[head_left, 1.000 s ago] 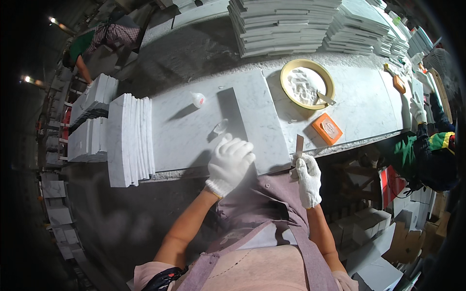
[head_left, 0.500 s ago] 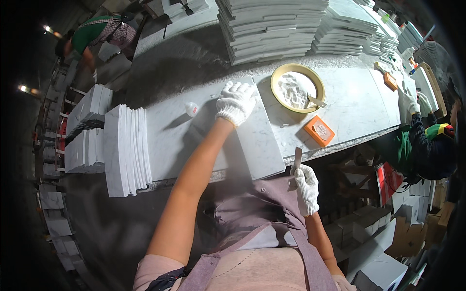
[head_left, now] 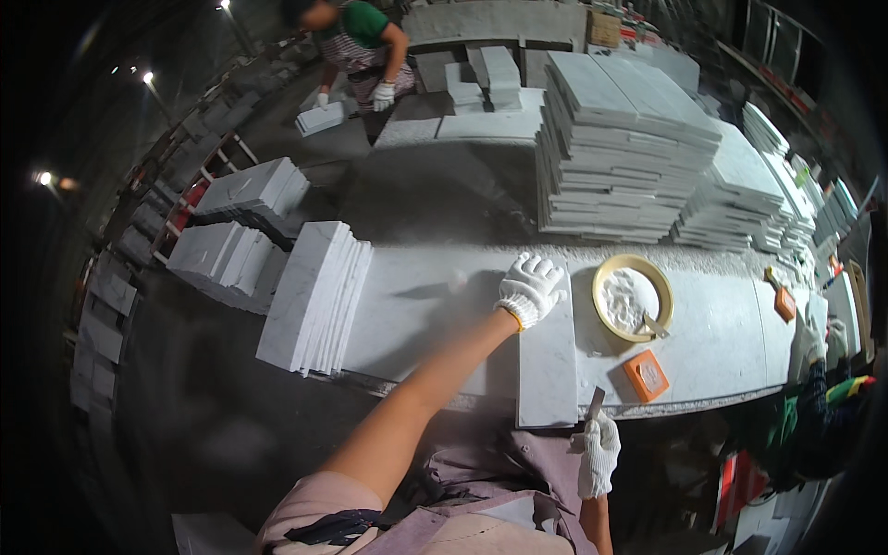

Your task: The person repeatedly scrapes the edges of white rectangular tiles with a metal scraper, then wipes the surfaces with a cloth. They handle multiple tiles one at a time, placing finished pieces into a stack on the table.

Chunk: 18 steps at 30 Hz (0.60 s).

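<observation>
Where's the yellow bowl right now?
In the head view, the yellow bowl sits right of centre on the pale slab, just right of the left hand, with an orange block beside it on the near side.

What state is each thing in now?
Marble slab: lying flat
Left hand: open, over slab's far end
Right hand: closed on flat blade
Yellow bowl: upright, holding white material and a spatula
Orange block: lying flat
Left-side slabs: standing on edge
Tall slab stack: layered flat

Wearer's gloved hands — two; held blade — one; yellow bowl, one; orange blocks, two; co-workers, two.
</observation>
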Motion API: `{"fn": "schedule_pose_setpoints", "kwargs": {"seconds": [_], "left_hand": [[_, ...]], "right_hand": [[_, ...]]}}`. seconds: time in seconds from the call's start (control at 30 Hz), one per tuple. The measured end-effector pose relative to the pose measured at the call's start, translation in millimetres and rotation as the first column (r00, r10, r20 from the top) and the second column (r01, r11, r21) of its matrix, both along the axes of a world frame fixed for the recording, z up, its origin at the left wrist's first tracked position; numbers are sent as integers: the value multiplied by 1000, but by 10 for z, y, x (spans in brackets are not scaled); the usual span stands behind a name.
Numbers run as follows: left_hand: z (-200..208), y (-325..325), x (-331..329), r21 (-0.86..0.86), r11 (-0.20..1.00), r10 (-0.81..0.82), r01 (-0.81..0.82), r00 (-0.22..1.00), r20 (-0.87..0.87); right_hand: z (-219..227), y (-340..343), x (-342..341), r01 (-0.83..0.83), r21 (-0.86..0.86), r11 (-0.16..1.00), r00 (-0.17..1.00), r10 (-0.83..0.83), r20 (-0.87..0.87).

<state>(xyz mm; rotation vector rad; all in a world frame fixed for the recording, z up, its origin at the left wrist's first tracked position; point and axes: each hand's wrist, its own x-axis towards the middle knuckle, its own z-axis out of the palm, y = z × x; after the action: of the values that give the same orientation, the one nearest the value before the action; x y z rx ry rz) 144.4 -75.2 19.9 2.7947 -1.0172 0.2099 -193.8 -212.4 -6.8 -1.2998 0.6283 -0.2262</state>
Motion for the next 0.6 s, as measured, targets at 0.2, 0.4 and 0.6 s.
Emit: {"fn": "schedule_pose_setpoints", "kwargs": {"seconds": [0.2,0.4,0.6], "left_hand": [[-324,10,126,-112,991,83,-77,995,55],[-289,-48,83,-98,991,105,-94,989,108],[-80,119,-178,-139,990,22,-27,999,-32]], "right_hand": [[-81,82,8,-66,3,998,998,66,11],[54,255,0,-55,4,999,998,54,11],[225,367,-139,-95,25,995,995,96,-6]]}}
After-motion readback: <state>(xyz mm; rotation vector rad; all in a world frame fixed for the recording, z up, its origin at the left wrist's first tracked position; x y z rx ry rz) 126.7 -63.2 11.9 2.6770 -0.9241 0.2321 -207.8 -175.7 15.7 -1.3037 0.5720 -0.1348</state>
